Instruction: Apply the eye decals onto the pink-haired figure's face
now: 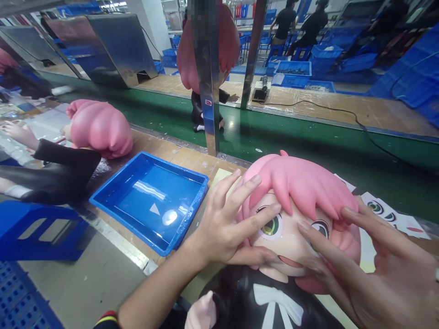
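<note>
A large figure with pink hair [302,178] lies face up before me, its black dress [236,283] marked by a white bow [278,301]. My left hand [226,224] is spread over one side of the face, fingertips beside the green eye [270,227]. From the other side my right hand [373,260] reaches in, fingers apart, with fingertips at the second eye [320,227] and the hair. That eye is partly covered by my fingers. Neither hand visibly holds anything. Printed sheets with eyes [394,214] lie beyond the head, on the right.
A blue tray [115,177] of water, with a small white triangle in it, stands left of the figure. Farther left lies another pink-haired figure [99,128]. A metal post [210,91] rises before the green conveyor belt [302,123], where another figure stands. People sit in the background.
</note>
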Tool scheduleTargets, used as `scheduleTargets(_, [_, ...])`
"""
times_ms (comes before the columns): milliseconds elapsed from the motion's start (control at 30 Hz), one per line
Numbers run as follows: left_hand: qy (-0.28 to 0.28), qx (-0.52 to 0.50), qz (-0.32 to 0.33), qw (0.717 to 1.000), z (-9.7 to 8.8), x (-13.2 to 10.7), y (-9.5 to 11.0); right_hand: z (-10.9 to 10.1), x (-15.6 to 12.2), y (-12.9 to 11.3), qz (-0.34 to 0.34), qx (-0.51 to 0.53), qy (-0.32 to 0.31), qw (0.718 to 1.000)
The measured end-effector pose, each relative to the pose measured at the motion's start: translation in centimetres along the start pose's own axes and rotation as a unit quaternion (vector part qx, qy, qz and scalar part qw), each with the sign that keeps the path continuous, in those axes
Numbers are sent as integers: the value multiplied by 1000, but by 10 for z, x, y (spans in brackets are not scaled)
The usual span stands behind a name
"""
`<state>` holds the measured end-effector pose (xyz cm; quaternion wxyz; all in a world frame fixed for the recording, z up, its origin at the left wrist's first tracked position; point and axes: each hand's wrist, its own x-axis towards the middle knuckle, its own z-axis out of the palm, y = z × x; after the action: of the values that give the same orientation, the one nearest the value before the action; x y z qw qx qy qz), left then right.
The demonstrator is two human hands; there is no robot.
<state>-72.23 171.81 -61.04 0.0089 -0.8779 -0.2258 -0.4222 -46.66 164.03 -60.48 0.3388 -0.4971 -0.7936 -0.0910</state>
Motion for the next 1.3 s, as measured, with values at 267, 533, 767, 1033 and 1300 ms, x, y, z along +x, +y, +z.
scheduleTargets(267, [-4, 31, -21, 999, -1, -3, 4, -4, 8, -3, -31, -45, -11, 998])
scheduleTargets(533, [3, 46, -40, 998, 1, -5, 9, -2, 5, -4, -9, -19, -21, 1000])
scheduleTargets(767, [-8, 34, -41, 999, 2, -5, 7, -5, 11, -8, -42, -56, -13, 997])
scheduleTargets(1033, [-11, 41, -43, 998, 1, -4, 8, -3, 11, -7, -22, -53, -11, 998])
scheduleTargets(1300, [23, -22, -12, 999, -4, -10, 5, 13, -5, -10, 55, 84, 154, 983])
